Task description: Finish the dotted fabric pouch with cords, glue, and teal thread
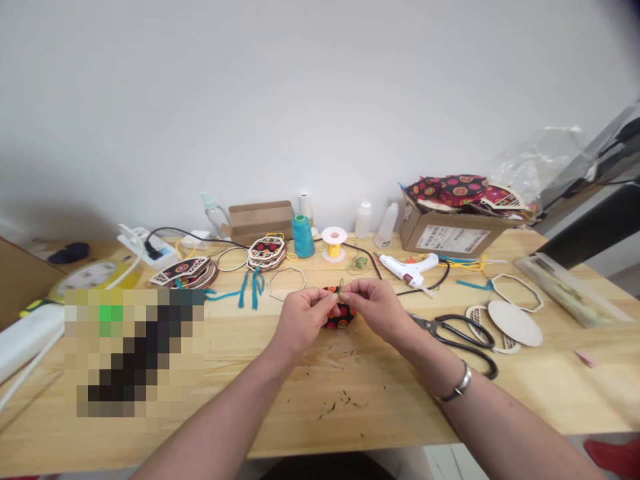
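A small black fabric piece with red and orange round motifs [339, 325] is between my hands, low over the wooden table. A short bit of thin olive-green cord [341, 284] stands up at its upper edge. My left hand [306, 317] is closed, thumb and forefinger pinched at the cord on the left side. Opposite it, my right hand [376, 308] pinches the cord from the right, fingertips almost touching the left ones. The exact knot or loop between the fingertips is too small to make out.
Black-handled scissors [457, 333] lie right of my right hand, near a white oval disc [515, 323]. Behind are a glue gun [409, 270], a yellow thread spool [334, 245], a teal thread cone [303, 237] and a cardboard box [445, 233] of patterned fabric. Stacked patterned panels [267, 252] sit left.
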